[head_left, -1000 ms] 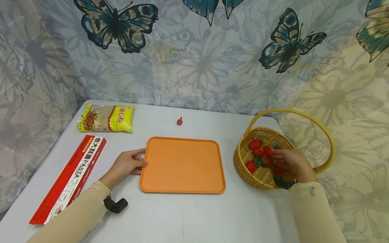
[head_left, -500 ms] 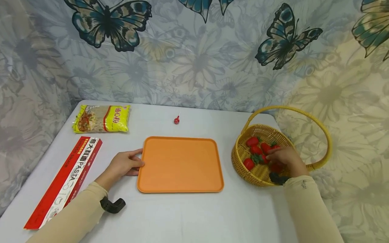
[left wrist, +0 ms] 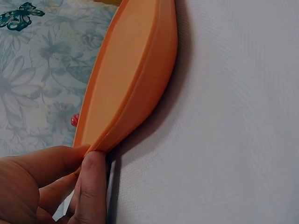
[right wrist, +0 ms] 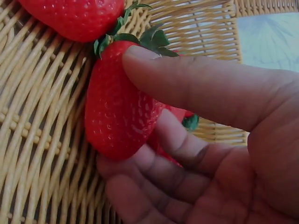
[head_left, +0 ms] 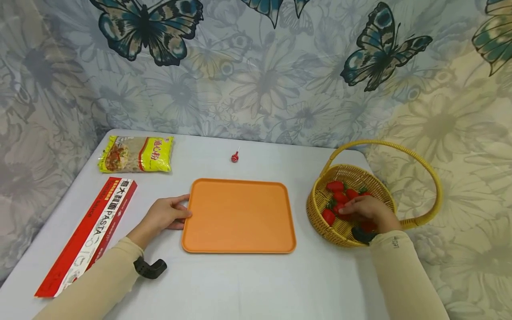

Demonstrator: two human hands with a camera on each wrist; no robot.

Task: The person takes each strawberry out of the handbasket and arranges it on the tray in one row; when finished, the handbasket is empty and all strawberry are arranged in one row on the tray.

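In the head view, an orange tray (head_left: 240,218) lies on the white table. My left hand (head_left: 164,216) pinches the tray's left rim; in the left wrist view the thumb is on one side of the rim and a finger on the other. A yellow wicker basket (head_left: 330,235) holds several red strawberries with green leaves. My right hand (head_left: 372,211) reaches inside it. The right wrist view shows the thumb on one strawberry (right wrist: 114,102) near its leaves, with the fingers curled beneath. That strawberry lies against the wicker, and part of it is hidden by the thumb.
A red PASTA box (head_left: 88,235) lies at the left, with a yellow bag of dry pasta (head_left: 136,154) behind it. A small red lollipop (head_left: 234,157) lies beyond the tray. The basket's tall handle (head_left: 434,175) arches over its right side.
Inside the basket, my right hand has shifted left to the nearer strawberries and now grips one. My left hand keeps its hold on the tray's edge, and the tray stays in place.
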